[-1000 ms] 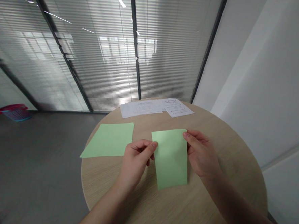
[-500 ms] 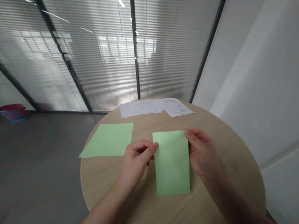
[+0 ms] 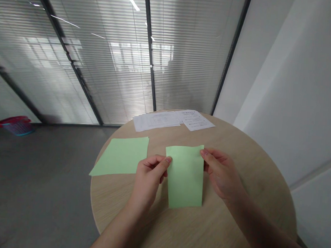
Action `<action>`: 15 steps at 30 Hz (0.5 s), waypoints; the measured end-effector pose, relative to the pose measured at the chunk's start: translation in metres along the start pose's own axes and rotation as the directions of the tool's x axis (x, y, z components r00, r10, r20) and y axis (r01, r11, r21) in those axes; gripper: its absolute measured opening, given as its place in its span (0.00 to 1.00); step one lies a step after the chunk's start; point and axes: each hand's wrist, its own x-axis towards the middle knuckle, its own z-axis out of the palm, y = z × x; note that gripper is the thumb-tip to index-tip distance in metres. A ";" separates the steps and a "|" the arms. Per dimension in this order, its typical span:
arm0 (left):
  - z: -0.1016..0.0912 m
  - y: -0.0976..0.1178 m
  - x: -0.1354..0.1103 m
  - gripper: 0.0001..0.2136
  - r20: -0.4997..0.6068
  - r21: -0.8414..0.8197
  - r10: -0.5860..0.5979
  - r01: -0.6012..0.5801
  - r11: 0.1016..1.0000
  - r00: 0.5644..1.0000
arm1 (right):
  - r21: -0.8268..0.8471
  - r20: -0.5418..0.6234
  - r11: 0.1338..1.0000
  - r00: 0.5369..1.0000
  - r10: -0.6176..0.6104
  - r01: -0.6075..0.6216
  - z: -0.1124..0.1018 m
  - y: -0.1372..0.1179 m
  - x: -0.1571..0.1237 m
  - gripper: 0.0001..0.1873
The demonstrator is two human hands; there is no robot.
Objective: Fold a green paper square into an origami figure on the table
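A folded light green sheet of paper (image 3: pixel 184 175) is held just above the round wooden table (image 3: pixel 232 225), near its middle. My left hand (image 3: pixel 149 175) pinches its upper left edge between thumb and fingers. My right hand (image 3: pixel 221 172) grips its upper right edge the same way. A second green sheet (image 3: pixel 121 159) lies flat on the table to the left, untouched.
White printed papers (image 3: pixel 173 120) lie at the table's far edge. Beyond them stand glass walls with blinds. A white wall runs along the right. A red and blue basket (image 3: pixel 14 125) sits on the grey floor far left.
The folded sheet has shifted slightly left and toward the far edge, with both hands keeping hold of it. The other sheet and the papers have not moved.
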 end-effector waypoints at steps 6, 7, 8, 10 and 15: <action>-0.005 0.009 -0.001 0.12 0.078 0.070 0.160 -0.165 0.984 0.984 | -0.212 -0.017 0.966 0.988 -0.155 0.148 -0.005 -0.011 0.002 0.11; -0.007 0.016 -0.002 0.11 0.070 0.110 0.227 -0.234 0.966 0.971 | -0.282 -0.001 0.942 0.982 -0.190 0.182 -0.005 -0.016 0.001 0.10; -0.008 0.023 -0.003 0.12 0.057 0.166 0.305 -0.310 0.936 0.951 | -0.350 0.027 0.911 0.975 -0.223 0.218 -0.004 -0.023 -0.001 0.10; -0.009 0.043 -0.005 0.15 0.058 0.325 0.466 -0.458 0.827 0.883 | -0.458 0.125 0.840 0.956 -0.265 0.293 0.001 -0.036 -0.005 0.10; 0.003 0.086 -0.011 0.04 0.414 0.479 0.467 -0.623 0.618 0.782 | -0.571 0.442 0.637 0.848 -0.293 0.518 0.015 -0.061 -0.017 0.12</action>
